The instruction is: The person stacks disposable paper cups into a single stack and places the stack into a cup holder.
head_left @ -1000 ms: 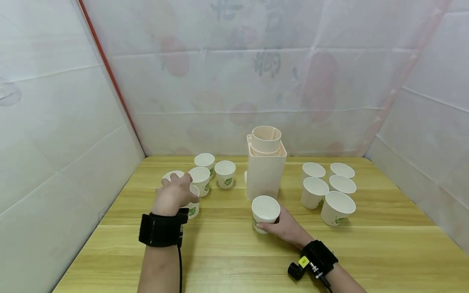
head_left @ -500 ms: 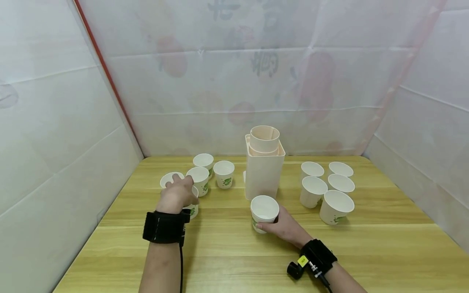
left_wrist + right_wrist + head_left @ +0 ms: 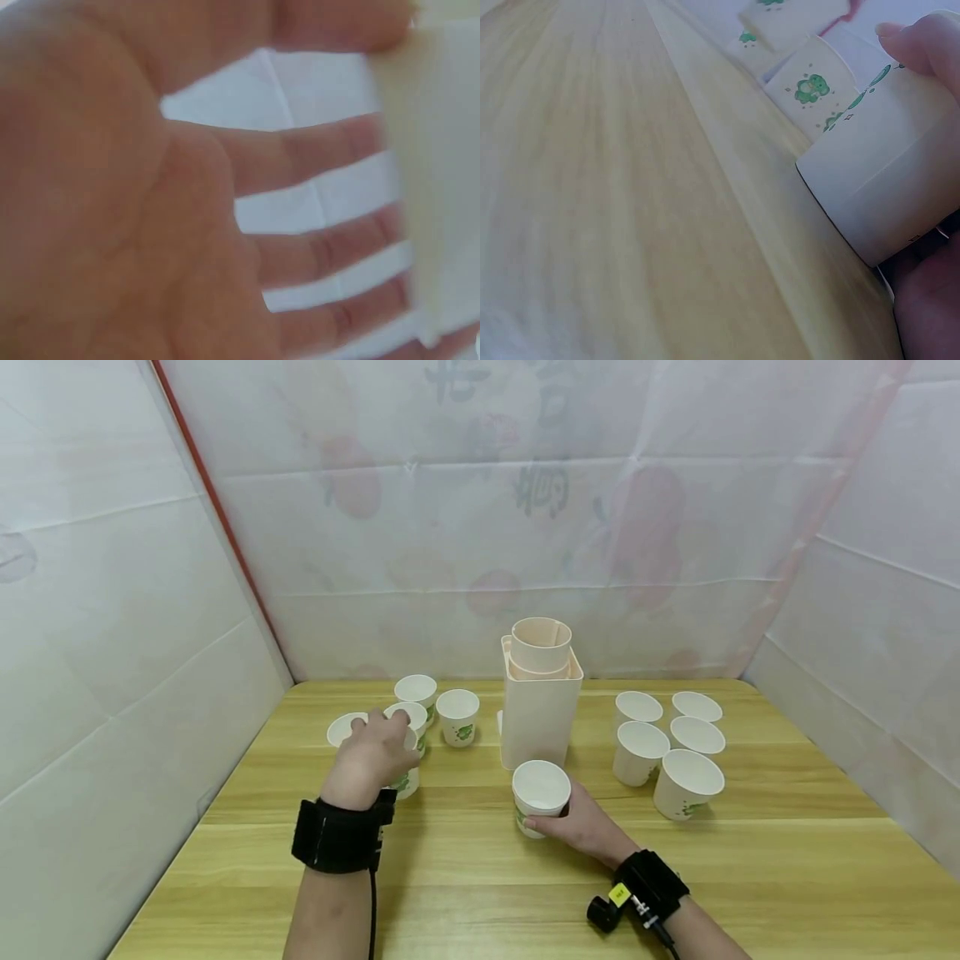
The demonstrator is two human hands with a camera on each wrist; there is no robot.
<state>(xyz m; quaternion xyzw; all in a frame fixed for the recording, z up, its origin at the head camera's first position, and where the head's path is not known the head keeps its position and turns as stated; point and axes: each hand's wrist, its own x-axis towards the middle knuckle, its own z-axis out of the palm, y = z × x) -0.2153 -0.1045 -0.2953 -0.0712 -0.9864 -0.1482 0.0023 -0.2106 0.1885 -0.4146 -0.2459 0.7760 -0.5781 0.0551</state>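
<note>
Shifts pinched cup (image 3: pixel 407 786) toward two o'clock, left hand (image 3: pixel 370 755).
Holds central cup (image 3: pixel 540 789), right hand (image 3: pixel 588 823); apparently narrows the gap.

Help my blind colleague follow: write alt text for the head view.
A person's right hand holds a white cup, possibly stacked, at a wooden table while the left hand grips another cup. More cups stand either side of a pale container.

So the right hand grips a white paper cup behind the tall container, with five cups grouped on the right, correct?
Not behind: the head view shows the white paper cup in front of the tall container. The right hand does grip it, with five cups grouped on the right.
</note>
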